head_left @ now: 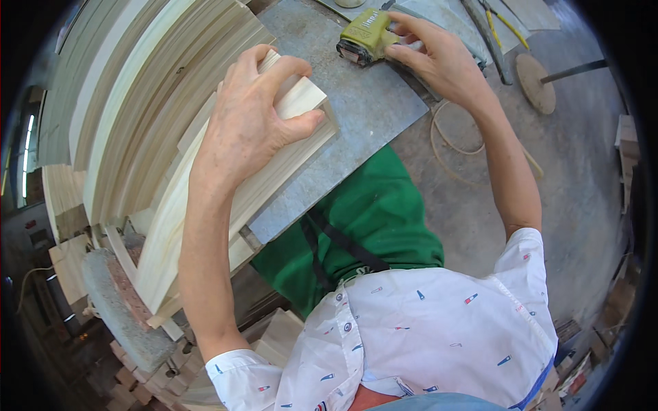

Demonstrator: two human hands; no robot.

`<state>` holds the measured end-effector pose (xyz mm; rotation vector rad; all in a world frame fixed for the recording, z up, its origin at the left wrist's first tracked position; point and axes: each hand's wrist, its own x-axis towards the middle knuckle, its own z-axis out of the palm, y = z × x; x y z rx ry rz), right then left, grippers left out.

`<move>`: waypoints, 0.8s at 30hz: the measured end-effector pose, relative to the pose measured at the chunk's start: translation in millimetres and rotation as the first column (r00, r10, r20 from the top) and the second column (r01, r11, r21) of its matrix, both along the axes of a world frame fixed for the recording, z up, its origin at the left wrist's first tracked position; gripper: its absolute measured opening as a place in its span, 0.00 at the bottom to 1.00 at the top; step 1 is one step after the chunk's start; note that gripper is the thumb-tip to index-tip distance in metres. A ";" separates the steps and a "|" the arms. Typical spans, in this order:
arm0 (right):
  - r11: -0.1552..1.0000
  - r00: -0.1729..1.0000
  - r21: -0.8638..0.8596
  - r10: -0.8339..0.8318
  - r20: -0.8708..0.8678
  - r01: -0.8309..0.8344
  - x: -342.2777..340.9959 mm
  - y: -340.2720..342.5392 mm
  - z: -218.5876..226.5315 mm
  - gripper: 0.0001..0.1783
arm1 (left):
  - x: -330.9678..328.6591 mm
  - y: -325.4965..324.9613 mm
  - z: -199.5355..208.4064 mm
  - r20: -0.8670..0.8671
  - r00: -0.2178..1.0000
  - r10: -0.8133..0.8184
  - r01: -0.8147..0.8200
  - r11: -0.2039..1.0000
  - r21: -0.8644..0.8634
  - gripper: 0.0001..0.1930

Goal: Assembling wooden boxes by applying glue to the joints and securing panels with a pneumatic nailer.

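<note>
At top middle, the left hand [247, 106] curls round the wood [303, 100]; pressing firmly should stop slips. The half-open right hand [442, 63] is at the tool [367, 35]; can't tell if gripping.

White short-sleeved shirt [425, 322], small blue and red motifs [471, 299], round buttons [348, 327]; green lower garment [394, 205], black straps [349, 246]

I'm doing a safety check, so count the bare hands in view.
2: the left hand, clasped over the pale wooden pieces, and the right hand, at the yellow-green tool.
</note>
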<state>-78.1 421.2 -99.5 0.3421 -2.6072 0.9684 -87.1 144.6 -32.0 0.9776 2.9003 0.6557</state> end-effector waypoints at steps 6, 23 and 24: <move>0.866 0.952 0.494 -0.209 0.225 0.073 -29.0 6.9 -58.9 0.38 | -2.3 -7.2 -3.9 -0.035 0.999 -0.008 0.007 0.999 -0.039 0.25; 0.979 0.864 0.142 0.055 0.500 -0.145 47.1 -12.4 195.5 0.16 | -2.2 -5.5 -9.4 -0.058 0.998 -0.030 0.032 0.999 0.043 0.25; 0.984 0.810 0.149 -0.011 0.586 -0.095 48.9 -37.6 208.3 0.16 | -1.9 -7.3 -11.0 -0.055 0.998 -0.022 0.025 0.998 0.049 0.25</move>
